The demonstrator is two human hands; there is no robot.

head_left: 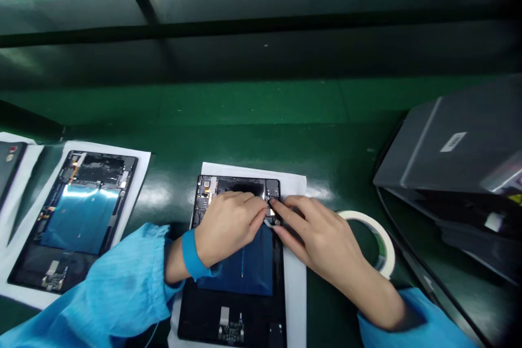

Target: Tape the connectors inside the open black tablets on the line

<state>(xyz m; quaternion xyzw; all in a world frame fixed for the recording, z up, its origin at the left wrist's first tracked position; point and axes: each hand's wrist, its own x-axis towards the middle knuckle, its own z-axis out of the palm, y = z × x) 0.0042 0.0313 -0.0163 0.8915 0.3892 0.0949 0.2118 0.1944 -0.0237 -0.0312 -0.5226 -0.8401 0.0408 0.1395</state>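
Both your hands meet over the upper right of the open tablet point(253, 272), which lies on the bench beneath them.
Your left hand point(232, 223) is curled nearly closed, fingertips gathered at the tablet's small parts; you hide what, if anything, it grips. Your right hand point(322, 231) is half open, forefinger and thumb parted, probably to steady the spot; whether it holds the pale strip point(269, 223) by its thumb, I cannot tell. The blue wristband point(192, 255) behind your left hand is perhaps there against static. White paper point(297, 283) under the tablet likely guards it from the green bench point(175, 160). A tape roll point(389, 253) lies just beside your right wrist, within reach; a second tablet point(79, 223) sits well left of your left hand, on paper too.
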